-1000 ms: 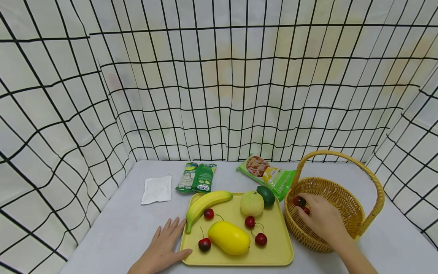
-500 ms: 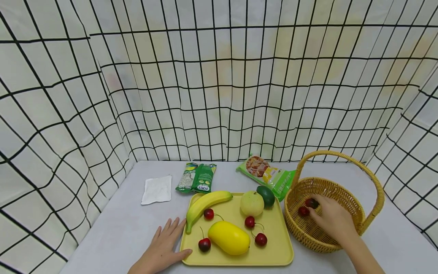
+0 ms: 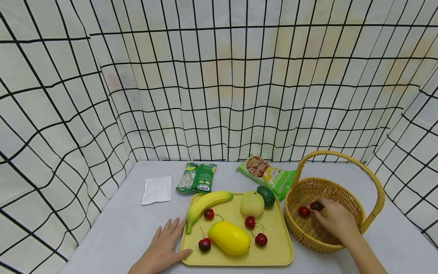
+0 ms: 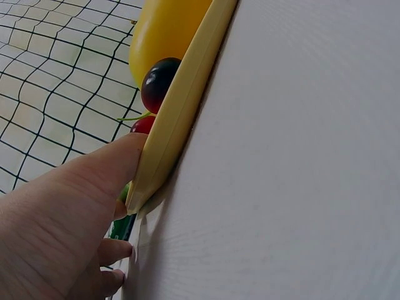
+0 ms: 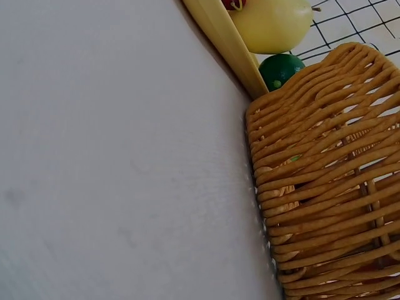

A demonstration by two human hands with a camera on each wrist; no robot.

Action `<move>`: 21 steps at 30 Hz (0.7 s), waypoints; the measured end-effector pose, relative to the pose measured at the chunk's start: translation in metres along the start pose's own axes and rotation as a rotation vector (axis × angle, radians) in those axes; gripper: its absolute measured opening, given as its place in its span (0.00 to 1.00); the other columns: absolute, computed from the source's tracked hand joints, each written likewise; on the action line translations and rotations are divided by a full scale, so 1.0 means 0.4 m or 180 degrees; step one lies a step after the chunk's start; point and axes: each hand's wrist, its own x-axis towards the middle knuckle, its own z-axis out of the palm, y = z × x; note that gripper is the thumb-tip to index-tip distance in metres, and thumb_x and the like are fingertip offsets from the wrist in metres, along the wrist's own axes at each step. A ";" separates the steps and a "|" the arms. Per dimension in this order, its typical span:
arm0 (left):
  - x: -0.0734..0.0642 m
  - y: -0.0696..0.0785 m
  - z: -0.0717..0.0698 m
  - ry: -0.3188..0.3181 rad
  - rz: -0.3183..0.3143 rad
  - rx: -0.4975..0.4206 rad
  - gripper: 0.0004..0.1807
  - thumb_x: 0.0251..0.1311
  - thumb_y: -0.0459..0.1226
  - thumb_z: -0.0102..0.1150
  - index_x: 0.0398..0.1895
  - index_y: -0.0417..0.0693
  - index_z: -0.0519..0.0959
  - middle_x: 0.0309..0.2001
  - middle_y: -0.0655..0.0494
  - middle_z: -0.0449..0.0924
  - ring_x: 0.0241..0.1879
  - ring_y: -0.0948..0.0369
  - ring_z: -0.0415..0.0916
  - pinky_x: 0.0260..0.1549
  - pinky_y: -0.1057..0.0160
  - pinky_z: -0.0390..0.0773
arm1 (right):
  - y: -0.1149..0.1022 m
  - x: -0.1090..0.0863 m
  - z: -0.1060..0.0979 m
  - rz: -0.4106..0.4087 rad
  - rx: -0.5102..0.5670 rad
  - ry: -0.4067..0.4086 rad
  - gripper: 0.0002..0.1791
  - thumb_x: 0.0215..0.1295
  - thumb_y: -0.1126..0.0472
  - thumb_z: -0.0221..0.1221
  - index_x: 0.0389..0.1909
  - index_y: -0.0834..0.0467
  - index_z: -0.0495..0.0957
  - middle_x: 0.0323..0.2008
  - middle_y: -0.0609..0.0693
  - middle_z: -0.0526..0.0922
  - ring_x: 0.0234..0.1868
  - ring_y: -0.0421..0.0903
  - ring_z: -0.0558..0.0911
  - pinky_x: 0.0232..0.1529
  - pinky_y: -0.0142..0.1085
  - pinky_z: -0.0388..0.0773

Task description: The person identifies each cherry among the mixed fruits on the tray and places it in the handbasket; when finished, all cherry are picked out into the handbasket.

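Observation:
In the head view my right hand [image 3: 337,219] reaches into the wicker basket [image 3: 326,243] and pinches a dark red cherry [image 3: 316,206] between thumb and fingers. Just left of it, a second cherry [image 3: 303,211] lies on the basket floor. My left hand [image 3: 161,245] lies with spread fingers at the left edge of the yellow tray [image 3: 273,258], its thumb touching the rim. On the tray are a banana [image 3: 205,205], a yellow mango-like fruit [image 3: 229,238], a pale round pear [image 3: 252,203], a dark green fruit [image 3: 265,196] and several cherries [image 3: 261,239]. In the right wrist view, the basket wall [image 5: 331,169] hides the right hand.
A green snack packet [image 3: 196,177] and a white square packet [image 3: 156,189] lie behind the tray to the left. Another green packet [image 3: 268,173] lies between tray and basket at the back. The basket's tall handle [image 3: 337,153] arches over it. Gridded cloth walls enclose the table.
My right hand has moved right and slightly toward me inside the basket, carrying the pinched cherry away from the other one. My left hand has stayed at the tray.

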 end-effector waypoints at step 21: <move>0.005 -0.002 0.004 0.0011 -0.0020 0.0009 0.56 0.40 0.69 0.56 0.68 0.46 0.58 0.68 0.39 0.52 0.67 0.40 0.41 0.60 0.36 0.37 | 0.005 0.005 0.006 0.0191 0.0085 -0.0542 0.18 0.51 0.62 0.64 0.43 0.63 0.76 0.34 0.57 0.81 0.34 0.58 0.80 0.25 0.49 0.77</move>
